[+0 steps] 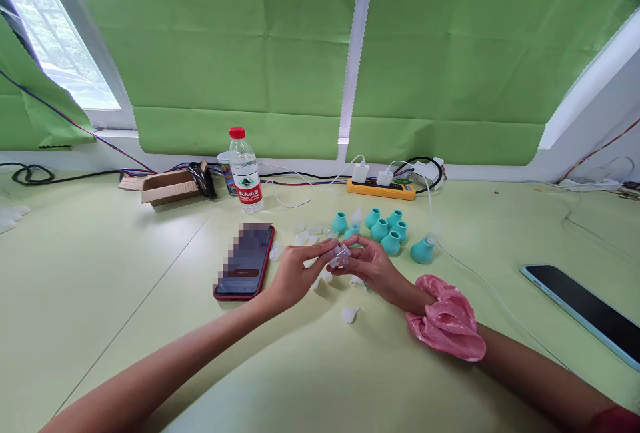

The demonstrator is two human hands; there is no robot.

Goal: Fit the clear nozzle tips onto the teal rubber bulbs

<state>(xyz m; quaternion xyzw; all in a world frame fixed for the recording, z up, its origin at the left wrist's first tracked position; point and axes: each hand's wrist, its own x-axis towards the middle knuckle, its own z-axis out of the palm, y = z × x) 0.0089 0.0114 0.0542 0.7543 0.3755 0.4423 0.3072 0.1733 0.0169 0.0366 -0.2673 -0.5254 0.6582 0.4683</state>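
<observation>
The bulbs are uniform teal. The plastic piece is clear; the loose pieces are translucent white. The surface is pale yellow-green. The scrunchie is pink. The bottle is clear, with a red cap and a red-and-white label. The power strip is yellow-orange, the box brown, and the blinds plain green.
</observation>
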